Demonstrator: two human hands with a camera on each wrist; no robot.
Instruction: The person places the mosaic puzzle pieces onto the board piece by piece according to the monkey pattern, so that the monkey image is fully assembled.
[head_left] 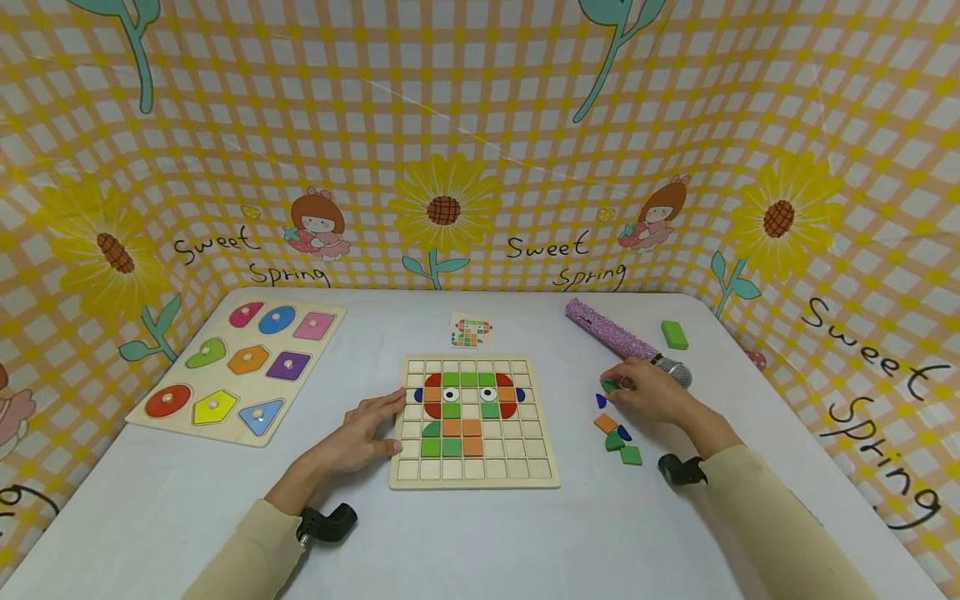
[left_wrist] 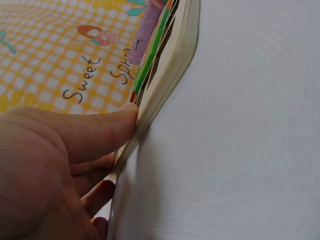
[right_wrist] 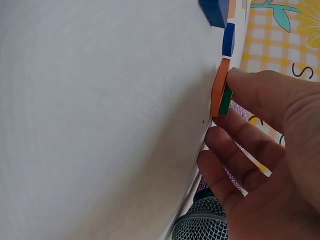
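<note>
The left hand (head_left: 365,433) rests against the left edge of a square wooden grid board (head_left: 517,472), thumb and fingertips spread along that side. In the left wrist view the thumb (left_wrist: 107,132) touches the board's edge. Coloured tiles on the board form a figure with two eye tiles (head_left: 487,394). Right of the board, the right hand (head_left: 648,390) pinches a small green tile (right_wrist: 226,100) between thumb and fingers. An orange tile (right_wrist: 219,89) lies against it in the right wrist view; the green tile's full shape is hidden.
Loose tiles lie near the right hand: an orange one (head_left: 605,423), a green square (head_left: 632,456) and several others. Behind it are a purple glittery microphone (head_left: 611,332) and a green block (head_left: 674,335). A picture card (head_left: 472,331) lies behind the board; a shape puzzle (head_left: 279,421) lies left.
</note>
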